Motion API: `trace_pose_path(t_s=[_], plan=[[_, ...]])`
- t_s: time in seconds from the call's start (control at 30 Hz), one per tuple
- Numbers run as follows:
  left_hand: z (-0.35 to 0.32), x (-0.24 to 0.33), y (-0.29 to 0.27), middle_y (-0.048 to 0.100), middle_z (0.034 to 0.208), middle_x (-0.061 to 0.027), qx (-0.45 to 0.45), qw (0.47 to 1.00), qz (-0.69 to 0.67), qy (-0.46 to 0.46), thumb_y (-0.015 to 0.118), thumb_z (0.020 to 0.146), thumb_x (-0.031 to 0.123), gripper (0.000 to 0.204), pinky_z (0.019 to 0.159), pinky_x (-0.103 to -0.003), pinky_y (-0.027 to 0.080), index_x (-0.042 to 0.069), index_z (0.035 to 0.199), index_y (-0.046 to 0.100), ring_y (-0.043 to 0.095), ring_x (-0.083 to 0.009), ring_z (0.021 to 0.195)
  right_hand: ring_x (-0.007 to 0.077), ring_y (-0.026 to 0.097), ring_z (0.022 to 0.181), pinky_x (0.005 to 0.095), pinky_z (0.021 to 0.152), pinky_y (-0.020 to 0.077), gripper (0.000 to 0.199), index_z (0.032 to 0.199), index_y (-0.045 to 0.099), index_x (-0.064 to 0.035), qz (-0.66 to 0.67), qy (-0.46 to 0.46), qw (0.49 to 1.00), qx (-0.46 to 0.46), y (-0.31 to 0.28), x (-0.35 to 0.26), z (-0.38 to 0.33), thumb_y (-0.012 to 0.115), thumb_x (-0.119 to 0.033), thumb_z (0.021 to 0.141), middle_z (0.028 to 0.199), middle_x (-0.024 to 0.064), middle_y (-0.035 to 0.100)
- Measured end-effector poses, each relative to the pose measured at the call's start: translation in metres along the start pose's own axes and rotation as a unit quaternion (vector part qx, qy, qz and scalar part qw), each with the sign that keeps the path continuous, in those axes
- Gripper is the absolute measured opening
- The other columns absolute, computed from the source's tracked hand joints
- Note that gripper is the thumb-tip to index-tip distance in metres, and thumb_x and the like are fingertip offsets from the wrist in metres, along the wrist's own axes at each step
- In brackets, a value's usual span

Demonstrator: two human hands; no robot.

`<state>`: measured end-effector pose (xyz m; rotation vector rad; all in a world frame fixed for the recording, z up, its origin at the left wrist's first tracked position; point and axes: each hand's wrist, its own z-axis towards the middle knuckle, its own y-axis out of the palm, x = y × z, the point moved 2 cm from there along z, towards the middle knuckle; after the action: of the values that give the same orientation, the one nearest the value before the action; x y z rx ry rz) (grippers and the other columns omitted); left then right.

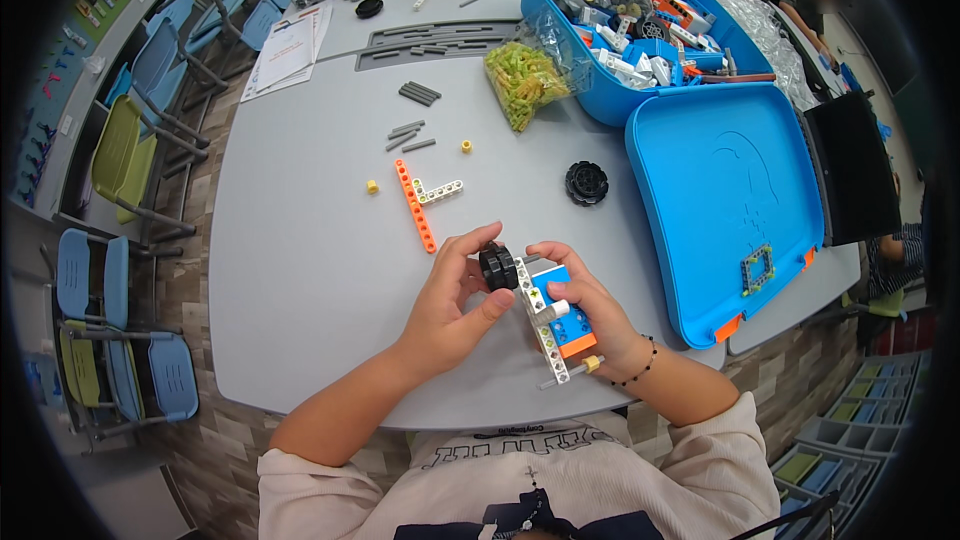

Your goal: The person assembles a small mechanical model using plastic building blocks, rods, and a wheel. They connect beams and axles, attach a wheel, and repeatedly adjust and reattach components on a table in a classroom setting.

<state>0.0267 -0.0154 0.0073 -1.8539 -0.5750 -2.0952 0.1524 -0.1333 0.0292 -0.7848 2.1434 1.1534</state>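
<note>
Between my hands is a small building-block assembly: a blue block with an orange base, a white perforated beam along its left side and a grey axle with a yellow bushing at the near end. My right hand grips the blue block from the right. My left hand pinches a black wheel against the far end of the white beam. Whether the wheel is fully seated on an axle is hidden. Ahead lie an orange beam and a white beam joined to it.
Another black wheel, grey axles and yellow bushings lie on the grey table. A bag of yellow-green pieces sits beside the open blue box full of parts. Its blue lid spreads to the right.
</note>
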Motion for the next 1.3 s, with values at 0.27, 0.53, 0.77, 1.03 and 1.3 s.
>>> trace_pose_path(t_s=[0.27, 0.53, 0.77, 1.03, 1.3], plan=[[0.001, 0.006, -0.005, 0.048, 0.118, -0.0094, 0.024, 0.996, -0.081, -0.043, 0.061, 0.090, 0.014, 0.058, 0.089, -0.029, 0.044, 0.002, 0.138, 0.031, 0.051, -0.0121, 0.098, 0.0122, 0.058, 0.063, 0.0257, 0.049, 0.0485, 0.046, 0.130, 0.037, -0.0105, 0.090, 0.006, 0.996, -0.021, -0.009, 0.002, 0.003, 0.051, -0.021, 0.087, 0.084, 0.0064, 0.057], [0.007, 0.006, -0.019, 0.051, 0.119, -0.0125, 0.066, 0.965, -0.224, -0.114, 0.050, 0.095, 0.034, 0.050, 0.084, -0.028, 0.046, 0.003, 0.132, 0.036, 0.053, -0.0113, 0.089, 0.0129, 0.057, 0.058, 0.0257, 0.046, 0.0472, 0.042, 0.127, 0.040, -0.0082, 0.113, 0.000, 0.994, -0.001, -0.010, 0.000, 0.003, 0.049, -0.020, 0.087, 0.083, 0.0060, 0.058], [0.008, 0.000, -0.022, 0.058, 0.100, -0.0075, -0.004, 0.958, -0.239, -0.159, 0.031, 0.099, 0.047, 0.053, 0.082, -0.028, 0.045, 0.001, 0.122, 0.046, 0.055, -0.0126, 0.087, 0.0089, 0.060, 0.069, 0.0228, 0.057, 0.0506, 0.040, 0.125, 0.043, -0.0076, 0.090, 0.049, 0.993, -0.050, -0.005, 0.007, 0.001, 0.049, -0.018, 0.087, 0.090, 0.0040, 0.059], [0.008, 0.002, -0.024, 0.057, 0.100, -0.0081, -0.024, 0.937, -0.287, -0.198, 0.046, 0.094, 0.046, 0.044, 0.086, -0.037, 0.051, 0.006, 0.109, 0.046, 0.062, -0.0200, 0.091, 0.0066, 0.060, 0.076, 0.0208, 0.064, 0.0527, 0.038, 0.124, 0.044, -0.0080, 0.070, 0.041, 0.994, -0.076, -0.007, 0.008, 0.000, 0.048, -0.018, 0.088, 0.096, 0.0036, 0.059], [0.014, 0.005, -0.031, 0.054, 0.106, -0.0046, 0.038, 0.968, -0.192, -0.158, 0.059, 0.091, 0.024, 0.026, 0.083, -0.028, 0.049, 0.008, 0.109, 0.047, 0.058, -0.0137, 0.098, 0.0061, 0.061, 0.073, 0.0204, 0.062, 0.0530, 0.036, 0.123, 0.045, -0.0074, 0.065, 0.034, 0.996, -0.044, -0.008, 0.002, 0.000, 0.050, -0.017, 0.088, 0.092, 0.0026, 0.059]])
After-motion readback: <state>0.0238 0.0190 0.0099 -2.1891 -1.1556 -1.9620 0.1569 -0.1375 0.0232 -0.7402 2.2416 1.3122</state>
